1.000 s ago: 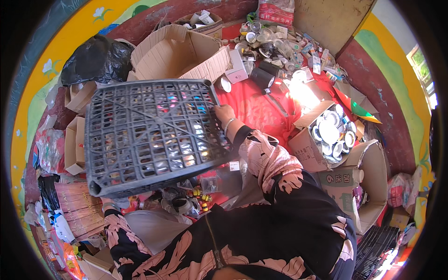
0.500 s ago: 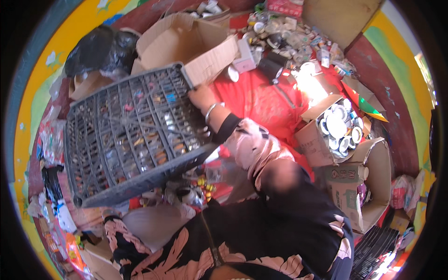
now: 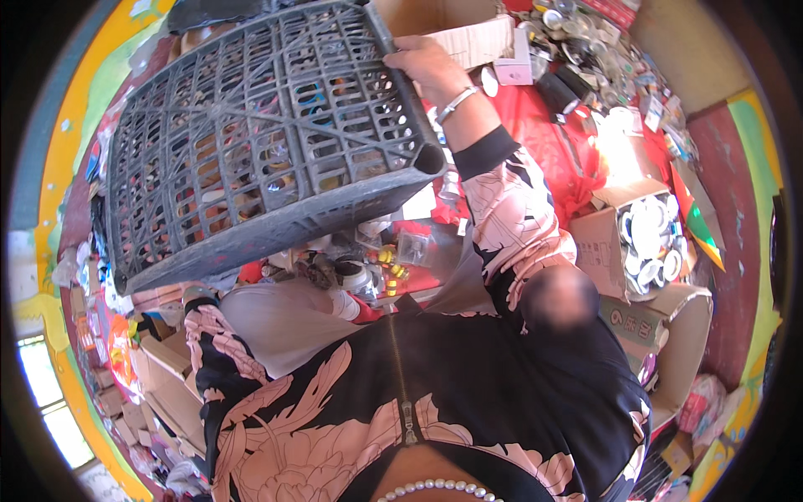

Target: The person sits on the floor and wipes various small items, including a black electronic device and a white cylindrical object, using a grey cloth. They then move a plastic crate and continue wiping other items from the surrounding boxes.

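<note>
A large dark grey plastic crate [image 3: 251, 125] with a lattice bottom is held up at a tilt in front of me. My right hand [image 3: 428, 69], a bangle [image 3: 456, 105] on its wrist, is closed on the crate's right edge. Through the lattice show many small colourful items; whether they lie in the crate or behind it I cannot tell. My left sleeve [image 3: 230, 343] reaches up to the crate's lower left corner, which hides the fingers of that hand. Below the crate, small yellow-and-dark items [image 3: 389, 261] and a whitish container [image 3: 353, 274] lie near my lap.
A heap of small bottles and jars [image 3: 585, 42] lies at the back right. A cardboard box of white lids [image 3: 648, 238] stands right of my arm, with an open cardboard box [image 3: 682, 335] nearer. Red sheeting [image 3: 535, 125] covers ground ahead. More cardboard boxes [image 3: 163, 368] crowd the left.
The crate has risen in the picture and come nearer, with my right hand still gripping its right edge. The view has tilted, so more of my chest shows.
</note>
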### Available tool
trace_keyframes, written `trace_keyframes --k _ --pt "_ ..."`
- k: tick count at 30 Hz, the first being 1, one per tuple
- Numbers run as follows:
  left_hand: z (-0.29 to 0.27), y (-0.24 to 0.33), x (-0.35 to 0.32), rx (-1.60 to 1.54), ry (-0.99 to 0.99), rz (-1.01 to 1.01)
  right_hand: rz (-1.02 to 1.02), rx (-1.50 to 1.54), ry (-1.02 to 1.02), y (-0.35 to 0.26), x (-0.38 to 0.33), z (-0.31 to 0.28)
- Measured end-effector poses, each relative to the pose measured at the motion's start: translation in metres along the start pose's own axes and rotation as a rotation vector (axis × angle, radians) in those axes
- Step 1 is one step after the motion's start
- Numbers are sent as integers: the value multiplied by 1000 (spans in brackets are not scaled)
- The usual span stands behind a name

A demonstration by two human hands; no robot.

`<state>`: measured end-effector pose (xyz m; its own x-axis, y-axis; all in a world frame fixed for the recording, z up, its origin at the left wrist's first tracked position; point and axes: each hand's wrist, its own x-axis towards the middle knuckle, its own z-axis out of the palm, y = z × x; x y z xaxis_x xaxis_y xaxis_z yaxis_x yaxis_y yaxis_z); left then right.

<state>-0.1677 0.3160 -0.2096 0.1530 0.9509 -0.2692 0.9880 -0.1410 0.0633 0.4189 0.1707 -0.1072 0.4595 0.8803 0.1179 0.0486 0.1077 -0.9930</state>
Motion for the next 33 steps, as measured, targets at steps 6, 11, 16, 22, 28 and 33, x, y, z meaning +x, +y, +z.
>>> trace_keyframes --k 6,11,16,22,28,33 --pt "-7 0 -8 -32 12 -9 91 173 -77 -8 -7 -10" --pt "-6 -1 -14 -74 20 -33 172 159 -79 -4 -9 -17" --pt "-13 3 -19 -111 24 -30 161 125 -50 -22 -18 -30" --pt "-40 6 -17 -199 51 -13 62 181 -17 -55 -29 -40" --pt "-95 0 -38 -458 123 -80 60 312 -86 -51 -16 -20" --pt "-152 8 -37 -723 139 -63 76 343 -188 -49 -14 -22"
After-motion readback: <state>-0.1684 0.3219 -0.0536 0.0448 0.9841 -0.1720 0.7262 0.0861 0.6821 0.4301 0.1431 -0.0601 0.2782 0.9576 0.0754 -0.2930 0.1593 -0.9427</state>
